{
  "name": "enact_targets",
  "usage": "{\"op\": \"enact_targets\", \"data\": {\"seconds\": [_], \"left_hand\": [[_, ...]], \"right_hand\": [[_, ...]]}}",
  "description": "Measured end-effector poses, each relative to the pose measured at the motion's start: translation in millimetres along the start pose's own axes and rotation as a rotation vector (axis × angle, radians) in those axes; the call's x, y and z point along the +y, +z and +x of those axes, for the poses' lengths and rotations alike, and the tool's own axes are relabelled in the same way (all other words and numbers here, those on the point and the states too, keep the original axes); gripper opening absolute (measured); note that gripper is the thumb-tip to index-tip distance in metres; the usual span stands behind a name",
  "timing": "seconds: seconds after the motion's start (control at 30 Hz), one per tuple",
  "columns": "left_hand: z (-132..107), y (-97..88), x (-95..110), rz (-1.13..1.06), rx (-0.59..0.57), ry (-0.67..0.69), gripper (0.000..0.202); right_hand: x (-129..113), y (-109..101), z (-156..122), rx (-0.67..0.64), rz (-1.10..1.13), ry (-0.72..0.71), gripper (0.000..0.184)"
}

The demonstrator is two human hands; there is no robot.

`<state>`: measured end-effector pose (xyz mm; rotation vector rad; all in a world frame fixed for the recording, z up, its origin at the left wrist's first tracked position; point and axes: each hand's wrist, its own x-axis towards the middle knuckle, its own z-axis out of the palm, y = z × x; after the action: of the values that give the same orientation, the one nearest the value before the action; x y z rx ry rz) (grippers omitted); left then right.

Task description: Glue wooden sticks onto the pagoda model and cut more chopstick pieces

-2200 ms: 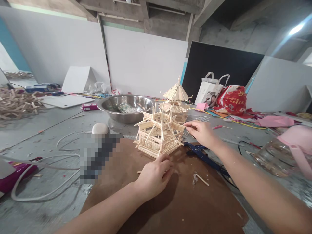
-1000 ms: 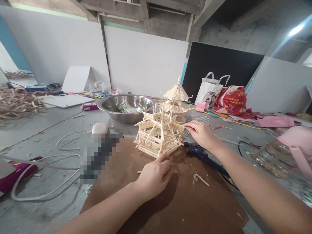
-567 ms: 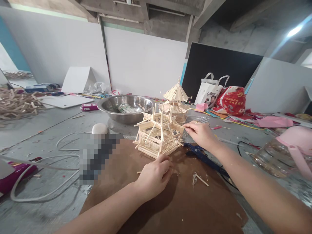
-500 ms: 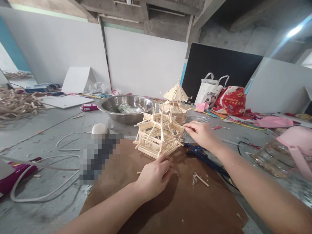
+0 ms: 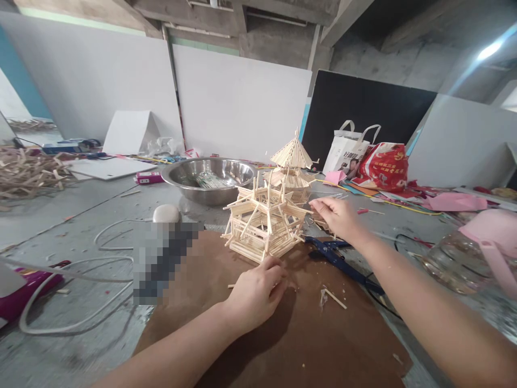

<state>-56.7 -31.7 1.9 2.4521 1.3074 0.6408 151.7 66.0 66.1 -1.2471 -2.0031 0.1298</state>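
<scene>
The stick model (image 5: 269,223) stands at the far edge of the brown board (image 5: 323,345), the left hand (image 5: 258,293) curled at its near bottom corner, probably steadying it, though any grip is hidden. The right hand (image 5: 337,215), thumb and fingertips close together, contents unclear, hovers beside the model's right side; the blue tool (image 5: 343,264) narrows room below.

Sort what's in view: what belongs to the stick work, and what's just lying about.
Seemingly in use:
- stick model, left hand at its base
- brown board beneath
- blue tool, probably

Likely just lying about:
- red bag
- white bag
- purple box
- bottle
</scene>
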Motion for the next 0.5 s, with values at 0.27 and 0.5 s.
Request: {"op": "enact_targets", "data": {"seconds": [0.27, 0.5], "left_hand": [[0, -1.7, 0, 0.085, -0.013, 0.020, 0.022], [0, -4.1, 4, 0.211, -0.047, -0.059, 0.028]], "right_hand": [[30, 26, 27, -0.111, 0.715, 0.559, 0.025], [26, 51, 40, -0.155, 0.887, 0.643, 0.024]]}}
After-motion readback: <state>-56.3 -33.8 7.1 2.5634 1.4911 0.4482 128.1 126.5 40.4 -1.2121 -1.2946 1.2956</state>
